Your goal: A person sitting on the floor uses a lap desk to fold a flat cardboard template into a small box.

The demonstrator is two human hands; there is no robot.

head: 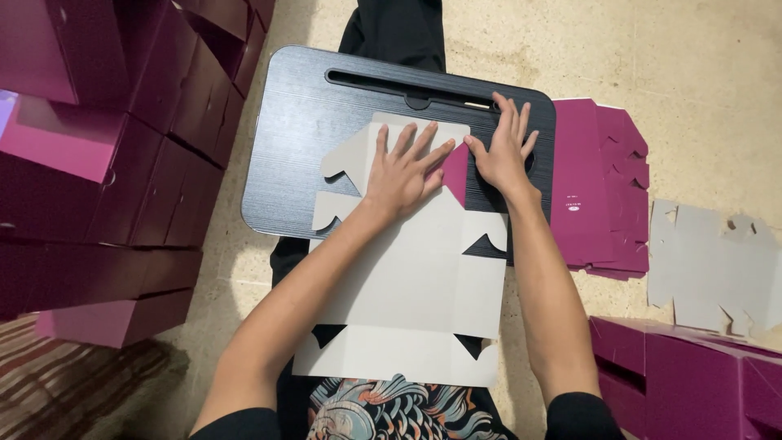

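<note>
Both hands, left hand [401,173] and right hand [501,151], hide the cardboard blank's [415,285] folded flap.

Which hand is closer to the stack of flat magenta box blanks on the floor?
Right. The right hand presses the lap desk's edge beside the stack of flat magenta blanks; the left hand lies farther off, on the grey cardboard blank.

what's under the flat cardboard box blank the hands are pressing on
A black lap desk lies under the grey box blank. Both the left hand and right hand press on it. The desk's middle is covered.
</note>
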